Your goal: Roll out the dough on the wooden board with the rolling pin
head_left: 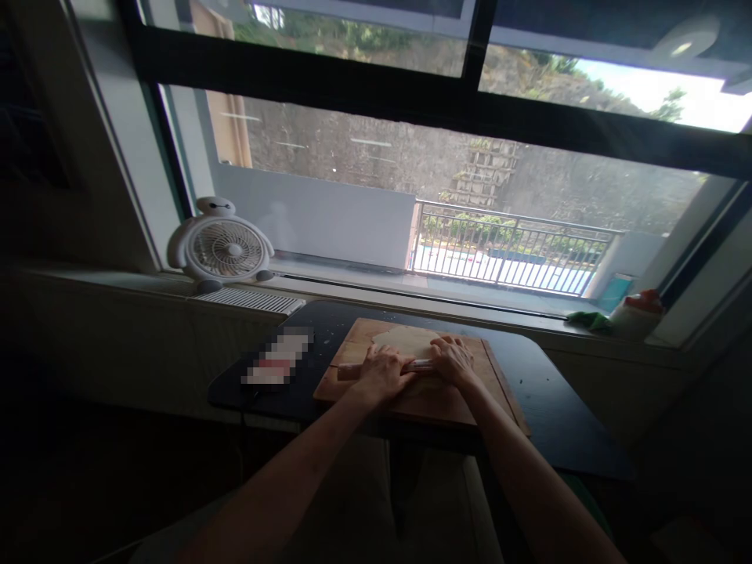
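Observation:
A wooden rolling pin [348, 372] lies crosswise on a wooden board [346, 348]. My left hand [383, 370] presses down on it left of the middle, fingers curled over the pin. Further right, my right hand [453, 359] grips the same pin with bent fingers. Pale flattened dough [408, 338] spreads on the board just beyond the pin, its near part hidden by my hands. Between my hands a whitish stretch of the pin shows; whether dough is wrapped round it I cannot tell.
The board rests on a dark table [540, 384]. A blurred-out object [277, 359] lies at the table's left. On the window ledge stand a white fan [226, 247] and, at the right, a white bottle [638, 317] beside a green cloth [589, 319].

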Tool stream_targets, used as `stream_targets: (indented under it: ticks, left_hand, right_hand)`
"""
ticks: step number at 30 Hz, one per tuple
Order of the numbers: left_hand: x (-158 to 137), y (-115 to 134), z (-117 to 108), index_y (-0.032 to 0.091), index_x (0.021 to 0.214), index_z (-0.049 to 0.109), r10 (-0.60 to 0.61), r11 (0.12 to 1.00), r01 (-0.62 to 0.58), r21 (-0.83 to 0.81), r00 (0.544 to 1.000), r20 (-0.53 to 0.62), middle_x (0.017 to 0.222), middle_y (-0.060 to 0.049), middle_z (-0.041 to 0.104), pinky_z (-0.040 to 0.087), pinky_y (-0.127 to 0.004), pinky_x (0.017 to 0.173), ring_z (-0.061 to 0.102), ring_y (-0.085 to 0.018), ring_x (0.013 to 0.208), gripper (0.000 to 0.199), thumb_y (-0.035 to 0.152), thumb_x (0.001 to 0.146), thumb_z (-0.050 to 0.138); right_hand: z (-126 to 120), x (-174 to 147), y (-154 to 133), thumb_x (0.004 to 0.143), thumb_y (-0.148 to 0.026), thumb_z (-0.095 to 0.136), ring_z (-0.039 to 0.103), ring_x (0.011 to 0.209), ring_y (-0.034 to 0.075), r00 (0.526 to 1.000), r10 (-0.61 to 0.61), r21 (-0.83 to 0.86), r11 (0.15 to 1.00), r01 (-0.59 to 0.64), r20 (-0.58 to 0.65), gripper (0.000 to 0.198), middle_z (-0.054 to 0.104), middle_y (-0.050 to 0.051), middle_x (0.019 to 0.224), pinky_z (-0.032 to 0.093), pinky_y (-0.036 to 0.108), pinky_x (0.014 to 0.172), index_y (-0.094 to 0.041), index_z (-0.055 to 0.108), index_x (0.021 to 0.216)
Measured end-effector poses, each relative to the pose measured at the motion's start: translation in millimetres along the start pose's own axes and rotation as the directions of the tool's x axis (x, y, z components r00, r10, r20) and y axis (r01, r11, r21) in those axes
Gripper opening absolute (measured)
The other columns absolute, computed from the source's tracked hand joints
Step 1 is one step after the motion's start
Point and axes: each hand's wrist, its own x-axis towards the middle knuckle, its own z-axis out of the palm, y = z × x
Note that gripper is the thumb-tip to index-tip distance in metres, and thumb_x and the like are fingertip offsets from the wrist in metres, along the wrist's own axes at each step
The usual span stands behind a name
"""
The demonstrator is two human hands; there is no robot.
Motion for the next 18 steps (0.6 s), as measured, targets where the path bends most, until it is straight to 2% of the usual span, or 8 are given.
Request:
stream_targets:
  ticks: [3, 6, 13, 18]
  left_hand:
    - [-6, 6, 0, 0.031, 0.100, 0.065, -0.003, 1.000, 0.003, -0.003, 1.000, 0.005, 0.089, -0.005, 0.062, 0.030, -0.043, 0.090, 0.052, -0.024, 0.092, 0.035, 0.053, 0.081, 0.045]
    - [-7, 8, -1, 0.030, 0.095, 0.067, -0.015, 1.000, 0.014, 0.009, 1.000, 0.020, 0.088, -0.005, 0.062, 0.031, -0.043, 0.089, 0.051, -0.024, 0.093, 0.035, 0.053, 0.080, 0.045]
    - [2, -3, 3, 0.026, 0.089, 0.068, -0.021, 1.000, 0.021, 0.005, 1.000, -0.014, 0.088, -0.007, 0.063, 0.034, -0.043, 0.087, 0.055, -0.024, 0.089, 0.051, 0.062, 0.083, 0.032]
    - [9, -6, 0, 0.025, 0.085, 0.070, -0.053, 0.999, 0.052, 0.017, 0.998, 0.035, 0.086, -0.009, 0.063, 0.036, -0.043, 0.084, 0.056, -0.024, 0.086, 0.063, 0.070, 0.080, 0.025]
  right_hand:
    - [0, -21, 1, 0.090, -0.035, 0.029, 0.042, 0.108, 0.018, 0.999, 0.006, -0.023, 1.000, -0.007, -0.035, 0.035, 0.055, 0.002, 0.115, 0.025, 0.031, 0.094, -0.027, 0.059, 0.105]
    - [-1, -26, 0, 0.089, -0.034, 0.027, 0.044, 0.107, 0.018, 0.998, 0.027, -0.040, 0.999, -0.029, -0.050, 0.036, 0.054, 0.002, 0.116, 0.027, 0.032, 0.092, -0.027, 0.060, 0.104]
    - [-1, 22, -7, 0.085, -0.032, 0.035, 0.048, 0.105, 0.017, 1.000, 0.006, -0.037, 0.999, -0.006, 0.012, 0.034, 0.059, 0.003, 0.110, 0.030, 0.029, 0.089, -0.026, 0.061, 0.106]
    - [2, 40, -9, 0.083, -0.031, 0.037, 0.049, 0.104, 0.019, 0.997, 0.033, -0.039, 0.999, -0.030, 0.071, 0.032, 0.060, 0.006, 0.110, 0.032, 0.030, 0.088, -0.024, 0.063, 0.102]
